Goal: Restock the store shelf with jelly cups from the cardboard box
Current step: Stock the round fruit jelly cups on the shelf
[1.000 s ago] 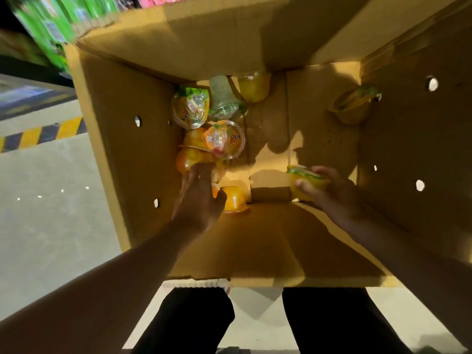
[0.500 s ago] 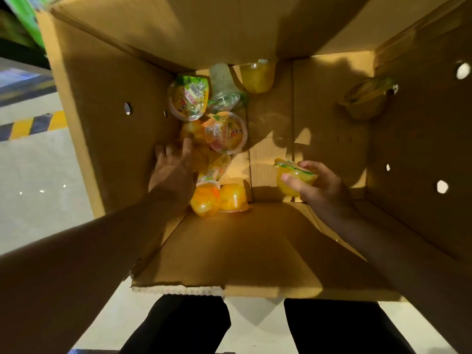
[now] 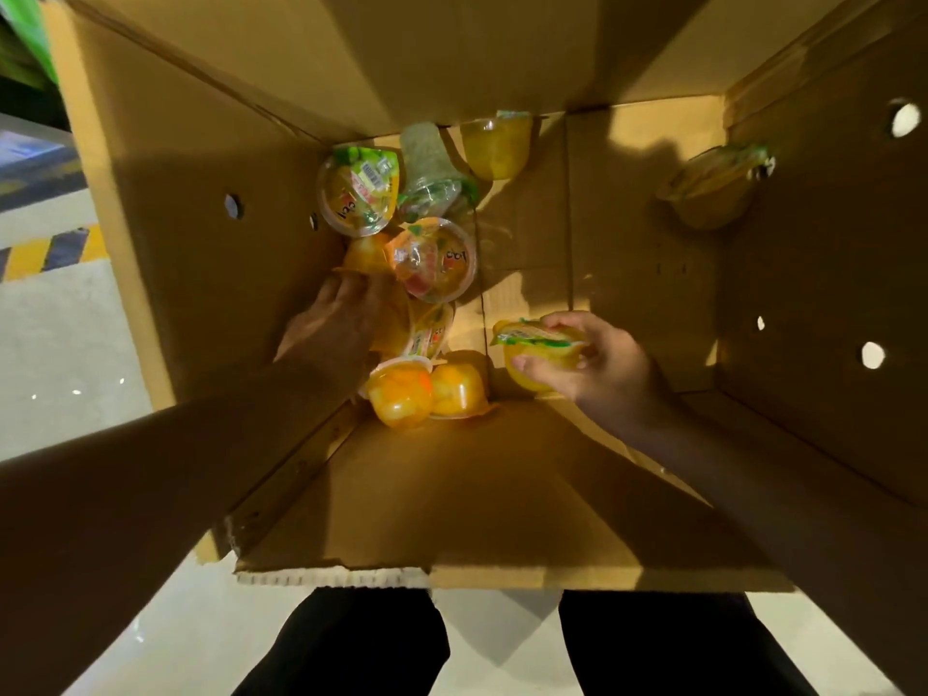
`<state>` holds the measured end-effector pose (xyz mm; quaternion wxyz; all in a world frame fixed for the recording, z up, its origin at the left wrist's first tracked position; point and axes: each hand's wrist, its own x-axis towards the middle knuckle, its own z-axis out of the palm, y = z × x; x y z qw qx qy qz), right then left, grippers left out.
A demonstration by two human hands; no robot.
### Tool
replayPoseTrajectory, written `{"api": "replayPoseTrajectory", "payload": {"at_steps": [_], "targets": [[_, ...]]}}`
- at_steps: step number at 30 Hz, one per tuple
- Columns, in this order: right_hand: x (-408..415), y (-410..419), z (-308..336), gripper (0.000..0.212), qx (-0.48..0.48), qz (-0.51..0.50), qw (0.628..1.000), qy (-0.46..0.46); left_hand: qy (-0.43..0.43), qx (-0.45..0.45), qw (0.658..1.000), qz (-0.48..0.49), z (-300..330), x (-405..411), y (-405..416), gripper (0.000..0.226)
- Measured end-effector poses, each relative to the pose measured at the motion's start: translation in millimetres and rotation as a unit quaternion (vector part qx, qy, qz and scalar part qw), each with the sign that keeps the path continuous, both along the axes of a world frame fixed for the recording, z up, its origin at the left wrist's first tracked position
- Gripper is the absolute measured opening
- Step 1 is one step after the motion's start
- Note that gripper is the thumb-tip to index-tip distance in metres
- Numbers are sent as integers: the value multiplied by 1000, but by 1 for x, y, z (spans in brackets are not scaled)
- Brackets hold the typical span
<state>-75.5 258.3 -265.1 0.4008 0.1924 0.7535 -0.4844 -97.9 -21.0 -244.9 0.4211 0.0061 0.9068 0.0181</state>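
Observation:
I look down into a deep cardboard box (image 3: pixel 201 253). Several jelly cups lie piled at its bottom left: a green-lidded cup (image 3: pixel 359 190), a clear cup (image 3: pixel 432 178), an orange-lidded cup (image 3: pixel 434 258) and two yellow cups (image 3: pixel 401 394) nearest me. My left hand (image 3: pixel 336 329) reaches into the pile, its fingertips on an orange cup (image 3: pixel 364 256); no grip shows. My right hand (image 3: pixel 607 374) grips a yellow jelly cup with a green lid (image 3: pixel 540 351) above the box floor. Single cups lie at the far wall (image 3: pixel 497 148) and the right wall (image 3: pixel 713 188).
The box's near flap (image 3: pixel 502 494) folds inward below my arms. My legs in black trousers (image 3: pixel 351 645) stand behind it on a pale floor. A yellow-and-black floor stripe (image 3: pixel 50 251) runs at left, with green packages (image 3: pixel 25 32) at the top left corner.
My left hand left the two near yellow cups and moved deeper into the pile, onto the orange cup. My right hand keeps hold of its cup and has barely shifted.

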Motion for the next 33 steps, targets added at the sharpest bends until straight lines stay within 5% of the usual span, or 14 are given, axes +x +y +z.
{"api": "replayPoseTrajectory", "payload": {"at_steps": [8,13,18,33], "targets": [[3,17,95,72,15,56,998,34,76,126,985,85,88,6,15,86],[-11,35,225,61,56,95,989,94,49,256,938,229,215,-11,60,80],[-26,47,378,62,15,10,984,179,84,331,880,331,368,-23,92,72],[-34,-5,758,71,-12,3,928,371,253,493,760,339,747,7,12,53]]}}
